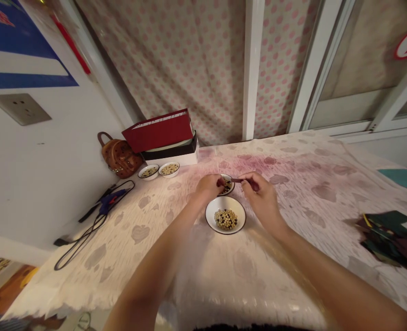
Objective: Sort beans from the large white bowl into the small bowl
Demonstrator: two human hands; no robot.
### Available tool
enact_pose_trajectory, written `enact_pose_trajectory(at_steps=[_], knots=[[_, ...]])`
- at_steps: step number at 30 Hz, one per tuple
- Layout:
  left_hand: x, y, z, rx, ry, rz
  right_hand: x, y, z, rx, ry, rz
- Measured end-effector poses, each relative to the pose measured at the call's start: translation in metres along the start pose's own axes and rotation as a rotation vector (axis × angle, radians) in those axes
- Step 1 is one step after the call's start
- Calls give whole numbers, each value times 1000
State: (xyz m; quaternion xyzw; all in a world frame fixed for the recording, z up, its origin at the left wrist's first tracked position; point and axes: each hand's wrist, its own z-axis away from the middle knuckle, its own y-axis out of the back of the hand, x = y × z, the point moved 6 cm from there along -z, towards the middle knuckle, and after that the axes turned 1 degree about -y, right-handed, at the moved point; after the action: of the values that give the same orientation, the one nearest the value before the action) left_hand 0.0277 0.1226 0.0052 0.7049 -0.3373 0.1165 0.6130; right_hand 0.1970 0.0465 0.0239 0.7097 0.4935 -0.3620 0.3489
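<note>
My right hand (261, 193) is closed around the handle of a dark reddish-brown spoon (238, 180), which points left over a small white bowl (232, 189) with a dark rim. Dark and pale beads or beans lie in that bowl. At its left side is my left hand (208, 185), fingers curled in at the rim; the fingertips are in shadow. Nearer to me stands a larger white bowl (209, 219) with a dark rim, apart from both hands. A pile of pale and black beads or beans (226, 219) lies in its bottom.
Two small bowls of similar pieces, a left one (143, 176) and a right one (169, 174), stand before stacked boxes (165, 133). A brown bag (121, 156) leans by the wall. A blue glue gun (111, 201) with a cord lies left, dark green cloth pieces (389, 234) right.
</note>
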Motion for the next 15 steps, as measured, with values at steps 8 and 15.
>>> enact_pose_trajectory(at_steps=[8,15], knots=[[-16,1,7,119,92,521,2,-2,2,-6,-8,-11],[-23,2,20,165,214,989,7,-6,3,-24,-21,5]])
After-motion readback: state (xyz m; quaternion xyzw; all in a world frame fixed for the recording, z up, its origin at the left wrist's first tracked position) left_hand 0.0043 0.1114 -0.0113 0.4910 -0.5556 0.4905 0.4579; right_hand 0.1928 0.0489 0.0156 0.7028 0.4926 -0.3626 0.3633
